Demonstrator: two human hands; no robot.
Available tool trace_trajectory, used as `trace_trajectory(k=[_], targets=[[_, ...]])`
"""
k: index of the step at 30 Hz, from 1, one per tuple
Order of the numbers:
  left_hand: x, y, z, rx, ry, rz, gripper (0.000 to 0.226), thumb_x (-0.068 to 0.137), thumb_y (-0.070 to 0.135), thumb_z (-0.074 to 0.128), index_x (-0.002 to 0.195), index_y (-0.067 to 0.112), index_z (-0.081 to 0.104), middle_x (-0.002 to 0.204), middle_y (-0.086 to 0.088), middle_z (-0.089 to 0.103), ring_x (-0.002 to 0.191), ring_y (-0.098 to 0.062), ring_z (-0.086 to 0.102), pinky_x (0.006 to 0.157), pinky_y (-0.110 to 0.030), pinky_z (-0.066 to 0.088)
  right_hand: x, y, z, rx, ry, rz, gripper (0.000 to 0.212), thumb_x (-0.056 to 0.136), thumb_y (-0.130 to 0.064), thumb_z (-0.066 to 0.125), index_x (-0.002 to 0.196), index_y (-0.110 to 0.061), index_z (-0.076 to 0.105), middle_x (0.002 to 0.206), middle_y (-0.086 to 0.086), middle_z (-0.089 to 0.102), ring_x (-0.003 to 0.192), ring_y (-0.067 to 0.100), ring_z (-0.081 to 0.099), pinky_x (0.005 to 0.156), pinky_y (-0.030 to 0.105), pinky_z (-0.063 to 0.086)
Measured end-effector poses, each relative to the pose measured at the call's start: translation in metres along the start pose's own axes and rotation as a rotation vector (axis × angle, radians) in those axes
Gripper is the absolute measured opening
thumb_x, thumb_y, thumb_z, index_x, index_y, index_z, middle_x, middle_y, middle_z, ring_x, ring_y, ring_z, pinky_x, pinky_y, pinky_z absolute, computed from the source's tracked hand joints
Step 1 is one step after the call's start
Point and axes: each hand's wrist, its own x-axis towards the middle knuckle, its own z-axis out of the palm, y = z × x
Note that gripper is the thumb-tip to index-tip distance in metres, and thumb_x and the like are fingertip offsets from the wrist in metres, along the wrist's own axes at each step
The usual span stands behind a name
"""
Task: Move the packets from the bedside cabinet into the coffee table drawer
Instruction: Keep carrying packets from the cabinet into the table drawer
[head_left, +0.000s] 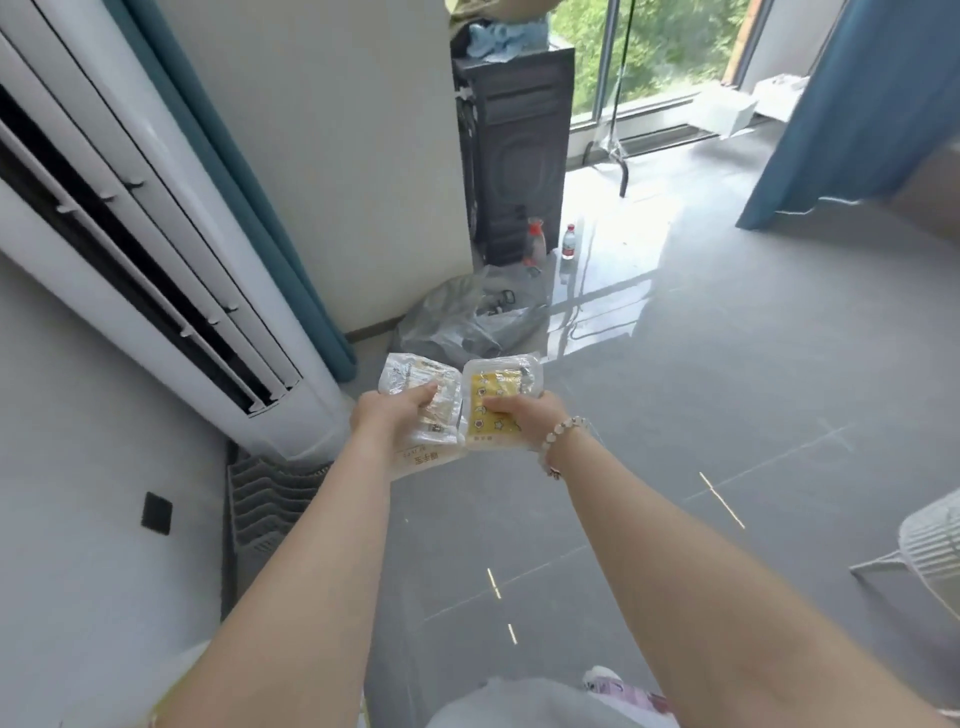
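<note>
Both arms stretch out in front of me over a grey tiled floor. My left hand (387, 413) grips a clear plastic packet (410, 382) with pale contents, thumb on top. My right hand (522, 415) grips a yellow packet (493, 395) printed with small round pictures, and a bead bracelet sits on that wrist. The two packets touch side by side at chest height. Neither the bedside cabinet nor the coffee table drawer is in view.
A tall white air conditioner (156, 249) stands at the left, close to my left arm. Ahead lie a grey plastic bag (457, 322), two bottles (569, 241) and a black cabinet (514, 156). A white fan (930, 545) sits at the right edge. Blue curtain (852, 114) hangs beyond.
</note>
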Motion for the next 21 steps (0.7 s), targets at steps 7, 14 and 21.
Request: trace_trajectory(k=[7, 14, 21], targets=[[-0.039, 0.026, 0.137, 0.005, -0.209, 0.056, 0.029, 0.079, 0.016, 0.075, 0.102, 0.003, 0.064, 0.096, -0.010, 0.066, 0.086, -0.025, 0.063, 0.077, -0.031, 0.050, -0.006, -0.013, -0.134, 0.136, 0.169, -0.025, 0.026, 0.063, -0.016, 0.085, 0.072, -0.010, 0.061, 0.083, 0.009, 0.072, 0.082, 0.026, 0.071, 0.085, 0.043, 0.056], [-0.065, 0.028, 0.249, 0.158, -0.415, 0.059, 0.033, 0.074, 0.018, 0.079, 0.099, 0.005, 0.062, 0.086, -0.009, 0.067, 0.074, -0.024, 0.064, 0.067, -0.032, 0.054, -0.024, 0.013, -0.246, 0.250, 0.363, 0.000, 0.039, 0.056, -0.022, 0.086, 0.085, -0.007, 0.064, 0.095, 0.013, 0.072, 0.089, 0.028, 0.070, 0.086, 0.045, 0.055], [-0.091, 0.028, 0.333, 0.329, -0.530, 0.116, 0.031, 0.070, 0.025, 0.082, 0.083, 0.011, 0.058, 0.082, -0.007, 0.066, 0.077, -0.025, 0.066, 0.072, -0.034, 0.056, -0.046, 0.035, -0.321, 0.387, 0.498, -0.017, 0.065, 0.045, -0.029, 0.086, 0.101, -0.004, 0.065, 0.098, 0.010, 0.072, 0.089, 0.025, 0.070, 0.088, 0.041, 0.055]])
